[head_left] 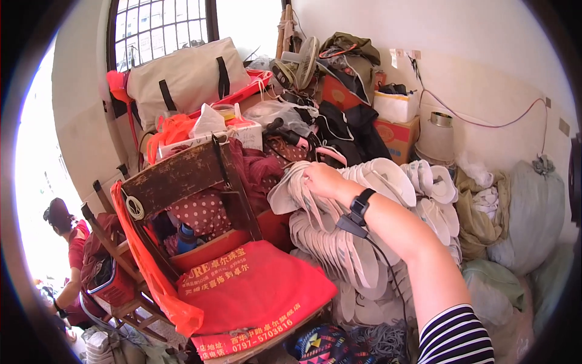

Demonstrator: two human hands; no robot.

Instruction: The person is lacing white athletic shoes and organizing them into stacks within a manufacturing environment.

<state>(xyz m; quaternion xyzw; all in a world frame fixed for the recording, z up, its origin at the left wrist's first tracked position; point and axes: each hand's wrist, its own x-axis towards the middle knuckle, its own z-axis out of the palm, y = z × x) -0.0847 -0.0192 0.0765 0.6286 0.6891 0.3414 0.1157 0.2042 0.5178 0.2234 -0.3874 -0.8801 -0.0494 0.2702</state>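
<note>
My right arm, in a black-and-white striped sleeve, reaches in from the lower right. At the top of a tall pile of white shoe-shaped pieces, my right hand point(322, 180) is closed around the left end of a bundle of white shoe pieces point(297, 188). Its fingertips are partly hidden by the bundle. More such bundles point(339, 249) are stacked beneath it, and others point(433, 182) lie to the right. A black wrist device point(359, 209) with a cable is strapped to my wrist. My left hand is out of view.
A worn wooden chair point(176, 182) with a red cloth point(254, 291) on its seat stands left of the pile. Behind are a beige bag point(188, 76), a fan point(306, 60) and boxes point(394, 136). Stuffed sacks point(527, 212) line the right wall. Another person point(76, 242) sits far left.
</note>
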